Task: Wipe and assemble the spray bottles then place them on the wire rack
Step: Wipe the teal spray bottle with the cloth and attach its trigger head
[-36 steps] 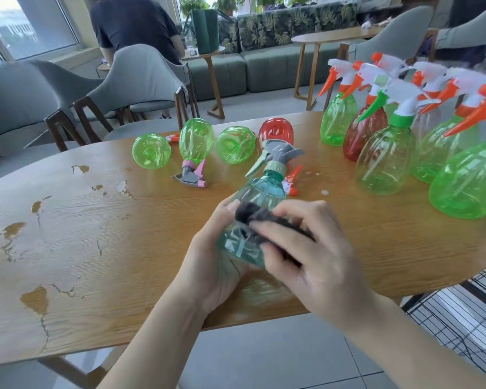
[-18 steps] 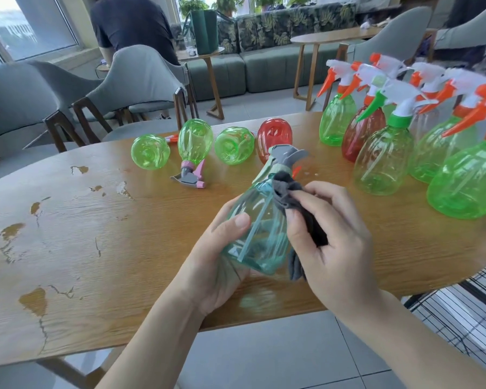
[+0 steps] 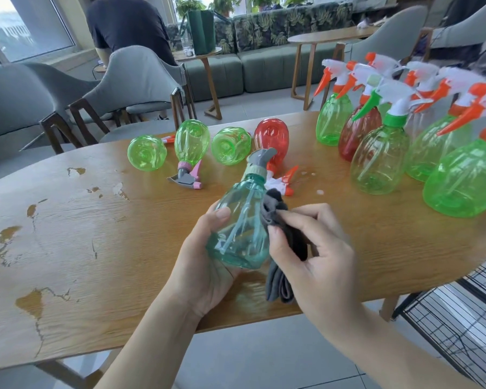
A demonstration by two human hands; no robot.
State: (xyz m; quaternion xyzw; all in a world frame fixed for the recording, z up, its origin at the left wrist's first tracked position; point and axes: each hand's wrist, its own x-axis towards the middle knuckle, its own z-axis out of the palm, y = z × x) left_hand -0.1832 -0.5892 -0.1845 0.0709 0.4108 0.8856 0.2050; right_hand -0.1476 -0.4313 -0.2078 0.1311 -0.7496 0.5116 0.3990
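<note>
The teal bottle sits tilted in the left hand, base in the palm, thumb curled over its near side, its grey sprayer pointing away from the person. The right hand pinches a grey cloth between thumb and fingers and presses it against the bottle's right side; the cloth's loose end hangs below the grip over the table edge. Just beyond the grip, past the sprayer, lie a red bottle and a loose orange-and-white trigger. Beyond and to the left of the grip lie three green bottles on their sides, one with a pink-and-grey trigger. To the right of the grip stands a cluster of upright bottles, green and red, capped with white sprayers. Below and right of the grip, past the table edge, is the wire rack. Worn patches mark the tabletop left of the grip.
</note>
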